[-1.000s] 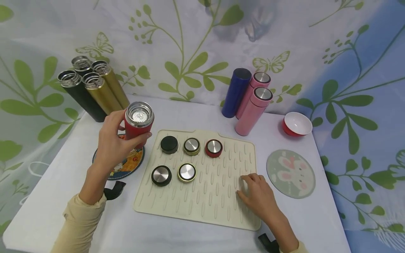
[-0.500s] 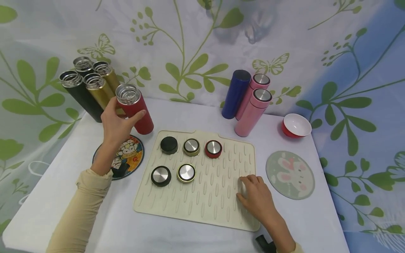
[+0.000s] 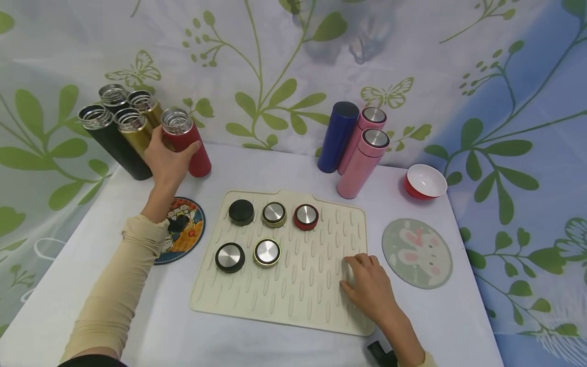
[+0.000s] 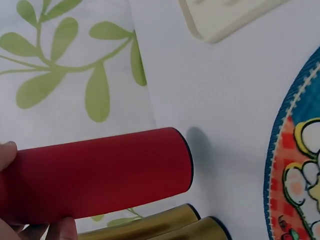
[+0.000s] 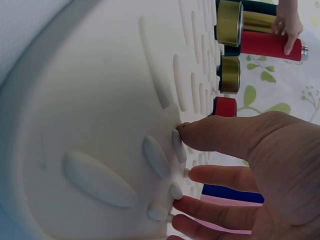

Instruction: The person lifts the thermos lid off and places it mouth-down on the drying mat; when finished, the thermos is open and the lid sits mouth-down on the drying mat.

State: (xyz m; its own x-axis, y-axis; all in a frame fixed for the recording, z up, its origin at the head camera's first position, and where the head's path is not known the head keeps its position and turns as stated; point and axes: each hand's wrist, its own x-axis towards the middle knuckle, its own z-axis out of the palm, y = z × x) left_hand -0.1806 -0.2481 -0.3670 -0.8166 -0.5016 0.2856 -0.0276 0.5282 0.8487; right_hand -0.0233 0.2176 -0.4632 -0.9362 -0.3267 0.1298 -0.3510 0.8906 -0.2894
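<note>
My left hand [image 3: 168, 159] grips an uncapped red bottle [image 3: 194, 155] near its top, beside the gold bottles [image 3: 135, 133] at the back left. In the left wrist view, the bottle [image 4: 105, 175] lies across the picture, its base near the table. My right hand [image 3: 372, 288] rests with relaxed fingertips on the right part of the cream mat [image 3: 293, 306], holding nothing. On the mat sit a black lid [image 3: 241, 212], a gold-rimmed lid [image 3: 274, 214] and a red lid [image 3: 305, 216], with a black lid [image 3: 230, 257] and another gold-rimmed lid [image 3: 267, 253] in front.
Uncapped dark bottles [image 3: 116, 148] stand behind and left of my left hand. A blue bottle [image 3: 338, 136] and two pink bottles [image 3: 359, 168] stand at the back. To the right are a red bowl [image 3: 425, 182] and a rabbit coaster [image 3: 417, 254]; a colourful coaster [image 3: 185, 229] lies left.
My left hand has carried the red bottle back and left, from over the colourful coaster to beside the gold bottles. My right hand has stayed on the mat.
</note>
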